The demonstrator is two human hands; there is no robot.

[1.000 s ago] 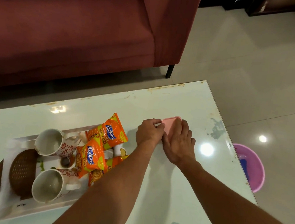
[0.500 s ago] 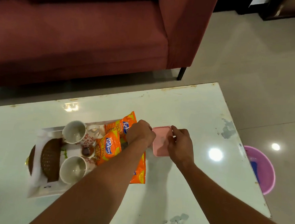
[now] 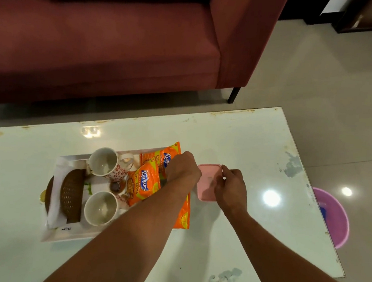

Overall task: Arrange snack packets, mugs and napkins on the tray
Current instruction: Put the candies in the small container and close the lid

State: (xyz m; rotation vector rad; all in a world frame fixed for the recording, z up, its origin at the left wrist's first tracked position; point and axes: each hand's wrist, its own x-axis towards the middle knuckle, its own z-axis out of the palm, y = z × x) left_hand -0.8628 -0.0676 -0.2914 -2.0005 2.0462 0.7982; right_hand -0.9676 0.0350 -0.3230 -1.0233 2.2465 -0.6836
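Pink square plastic-looking lid (image 3: 207,184) is just R of the white rectangular tray (image 3: 72,237), over the glossy white tabletop (image 3: 247,141). Right hand (image 3: 230,189): fingers (image 3: 225,169) curled onto its far-R corner, pinching the edge. Left hand (image 3: 182,169) is balled at the lid's tray-side edge, above the orange snack packets (image 3: 142,186). Its fingers are hidden, can't tell the grip. Two white red-print mugs (image 3: 103,161) stand in the tray.
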